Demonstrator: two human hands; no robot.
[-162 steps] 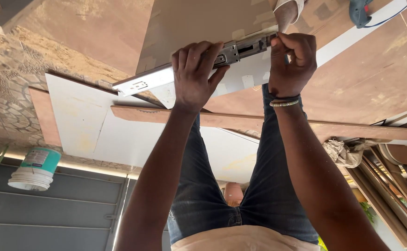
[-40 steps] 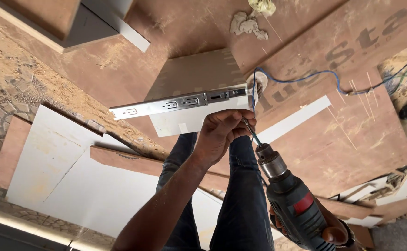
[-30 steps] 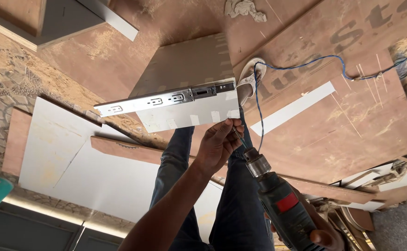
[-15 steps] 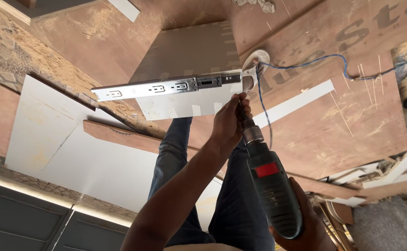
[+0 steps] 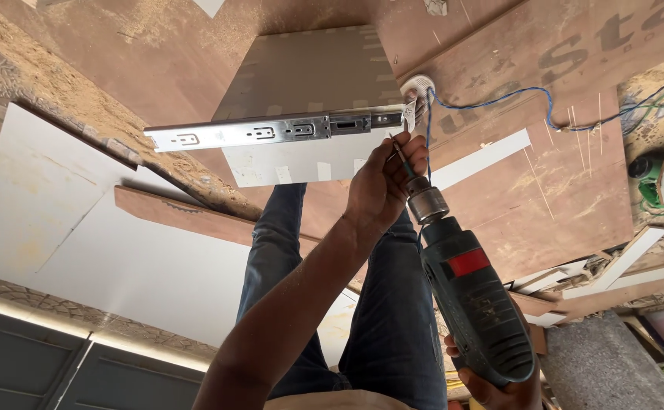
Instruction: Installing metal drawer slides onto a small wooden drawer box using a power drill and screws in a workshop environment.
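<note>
A metal drawer slide (image 5: 271, 133) lies along the edge of a grey board (image 5: 309, 76) in the upper middle of the frame. Just below its right end, the left hand (image 5: 381, 186) pinches the drill's bit (image 5: 402, 161). At lower right, the right hand (image 5: 499, 383) is clamped around the green drill (image 5: 472, 300). A blue wire (image 5: 491, 99) trails toward the upper right.

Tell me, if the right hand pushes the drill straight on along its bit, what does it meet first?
Probably the left hand, whose fingers pinch the bit near its tip; just beyond lies the end of the metal drawer slide. Depth is unclear.
</note>
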